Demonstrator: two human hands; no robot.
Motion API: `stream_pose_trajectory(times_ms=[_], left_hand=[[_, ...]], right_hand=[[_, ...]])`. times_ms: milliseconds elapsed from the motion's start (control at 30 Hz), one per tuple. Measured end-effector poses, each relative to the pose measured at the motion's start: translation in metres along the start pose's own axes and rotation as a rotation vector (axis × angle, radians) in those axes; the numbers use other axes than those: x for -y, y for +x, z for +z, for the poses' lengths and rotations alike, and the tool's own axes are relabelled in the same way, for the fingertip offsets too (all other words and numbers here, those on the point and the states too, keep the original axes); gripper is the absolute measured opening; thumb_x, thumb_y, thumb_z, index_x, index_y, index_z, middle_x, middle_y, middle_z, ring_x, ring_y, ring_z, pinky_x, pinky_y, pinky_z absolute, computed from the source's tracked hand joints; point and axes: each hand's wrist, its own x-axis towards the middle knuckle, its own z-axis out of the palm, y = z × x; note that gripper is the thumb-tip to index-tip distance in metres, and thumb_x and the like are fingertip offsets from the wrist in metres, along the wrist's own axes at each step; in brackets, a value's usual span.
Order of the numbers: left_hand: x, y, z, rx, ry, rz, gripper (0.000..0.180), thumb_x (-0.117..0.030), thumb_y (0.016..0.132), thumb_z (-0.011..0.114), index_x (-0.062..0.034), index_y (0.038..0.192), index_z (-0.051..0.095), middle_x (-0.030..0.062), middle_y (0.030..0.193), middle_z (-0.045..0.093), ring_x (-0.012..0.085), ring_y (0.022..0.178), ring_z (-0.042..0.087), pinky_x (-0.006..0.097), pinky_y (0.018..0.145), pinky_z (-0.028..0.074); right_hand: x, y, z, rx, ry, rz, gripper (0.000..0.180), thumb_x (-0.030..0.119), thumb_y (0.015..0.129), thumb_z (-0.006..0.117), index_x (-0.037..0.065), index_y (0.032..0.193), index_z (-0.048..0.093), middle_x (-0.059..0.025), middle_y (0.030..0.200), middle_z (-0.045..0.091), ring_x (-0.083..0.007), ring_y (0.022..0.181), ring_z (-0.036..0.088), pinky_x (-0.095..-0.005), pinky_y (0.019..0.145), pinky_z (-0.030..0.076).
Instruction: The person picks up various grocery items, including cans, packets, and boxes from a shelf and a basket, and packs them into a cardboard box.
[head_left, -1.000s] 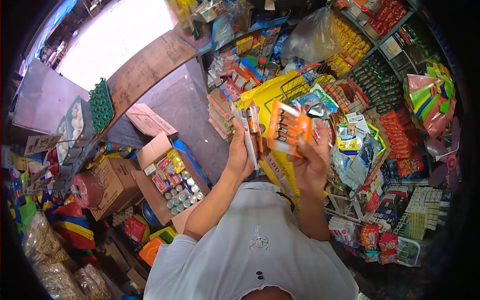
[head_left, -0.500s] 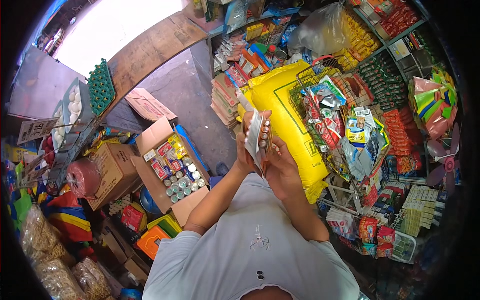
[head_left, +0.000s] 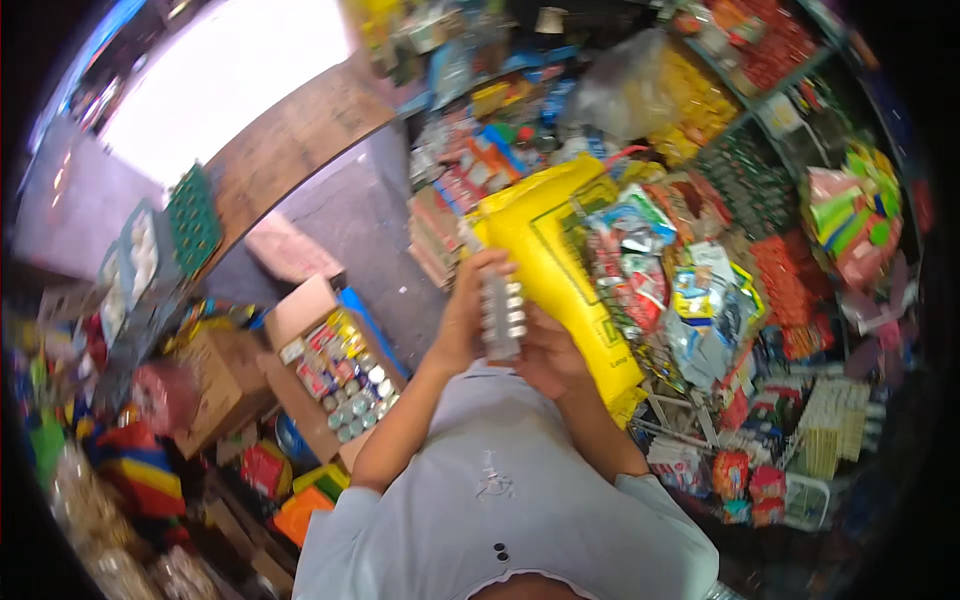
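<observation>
In front of my chest I hold a narrow upright pack with a grey edge and a row of small, shiny, silvery round ends along one side. Blur hides exactly what those are. My left hand is closed round its left side, the fingers curled over the top. On the other side, my right hand grips the lower part of the pack, with its fingertips partly hidden behind it. A large yellow sack lies just beyond my right hand.
On the left stands an open cardboard box of cans and small packs. A wooden counter with a green egg tray runs along the far left. Sachets heap at right, beside crowded shelves. A pink fan stands far right.
The view has shifted and blurred. The pack has turned from a slant to nearly upright, with its row of round ends facing more toward me. Both hands have stayed on it.
</observation>
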Motion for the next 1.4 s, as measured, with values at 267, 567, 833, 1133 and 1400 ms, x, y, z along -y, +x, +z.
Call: stream_pose_trajectory(times_ms=[267,567,833,1133,1400], left_hand=[[0.029,-0.015,-0.036,-0.102,0.084,-0.064,0.052,-0.027,0.093,0.067,-0.0026,0.134,0.045,0.0080,0.111,0.059,0.0179,0.100,0.062,0.034,0.087,0.054],[0.033,-0.005,-0.052,-0.063,-0.161,-0.110,0.034,-0.014,0.092,0.066,-0.0039,0.121,0.049,0.0051,0.100,0.059,0.0124,0.089,0.062,0.029,0.079,0.054],[0.032,0.003,-0.067,-0.235,-0.001,-0.122,0.034,-0.014,0.092,0.066,-0.0064,0.121,0.050,0.0029,0.101,0.056,0.0114,0.092,0.058,0.027,0.081,0.051],[0.016,0.044,-0.048,-0.222,-0.345,-0.039,0.034,-0.029,0.101,0.052,-0.0075,0.127,0.048,0.0057,0.096,0.058,0.0127,0.084,0.060,0.030,0.069,0.053],[0.003,0.015,-0.060,-0.285,-0.207,0.180,0.039,-0.023,0.100,0.058,-0.0166,0.135,0.040,0.0050,0.109,0.057,0.0133,0.090,0.063,0.031,0.073,0.056]], right_hand=[[-0.026,0.010,-0.030,-0.376,-1.029,-0.376,0.055,0.012,0.094,0.066,0.001,0.137,0.033,-0.0131,0.123,0.052,-0.0171,0.113,0.054,-0.0324,0.098,0.046],[0.244,-0.068,-0.077,-1.124,-1.681,-0.603,0.021,0.013,0.089,0.064,0.004,0.108,0.064,-0.0172,0.107,0.066,-0.0339,0.098,0.064,-0.0418,0.085,0.050],[0.324,-0.114,-0.186,-1.443,-1.980,0.272,0.058,0.035,0.069,0.083,0.000,0.112,0.065,-0.0212,0.109,0.070,-0.0326,0.101,0.067,-0.0374,0.088,0.051],[0.325,-0.108,-0.119,-1.013,-2.032,-0.659,0.012,0.004,0.090,0.067,0.005,0.093,0.055,0.0002,0.082,0.046,-0.0105,0.074,0.043,-0.0263,0.066,0.040],[0.164,0.028,0.054,-0.042,-1.652,-0.456,0.028,0.006,0.076,0.079,0.001,0.103,0.073,-0.0126,0.098,0.072,-0.0239,0.092,0.068,-0.0323,0.083,0.052]])
